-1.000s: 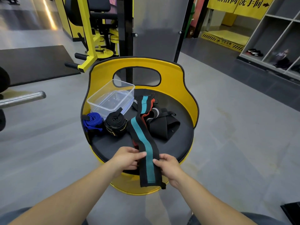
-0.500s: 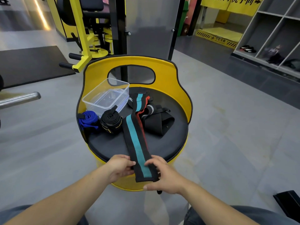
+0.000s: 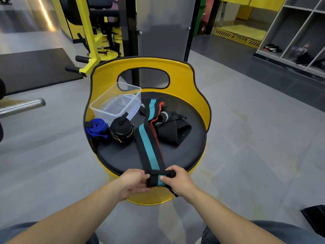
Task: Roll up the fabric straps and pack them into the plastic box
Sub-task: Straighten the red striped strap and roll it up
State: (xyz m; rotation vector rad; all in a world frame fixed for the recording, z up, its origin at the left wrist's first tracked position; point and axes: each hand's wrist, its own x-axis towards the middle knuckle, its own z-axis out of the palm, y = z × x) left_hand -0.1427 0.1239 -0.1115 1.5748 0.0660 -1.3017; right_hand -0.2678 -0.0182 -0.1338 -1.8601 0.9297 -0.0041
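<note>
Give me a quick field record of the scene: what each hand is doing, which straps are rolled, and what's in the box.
left hand: grips near end of teal-striped strap
right hand: pinches the same end, first fold started
rolled straps: blue roll, black roll, both beside the box
unrolled: red-edged strap and black wraps in a loose pile
plastic box: open, no straps inside
surface: black seat of yellow stool

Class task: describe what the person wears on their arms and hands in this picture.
Both forearms are bare up to the picture's lower edge, with no sleeves in view. The left hand and right hand wear no gloves, and no rings, watch or wristbands show. Blue-grey trouser fabric shows at the bottom edge.
</note>
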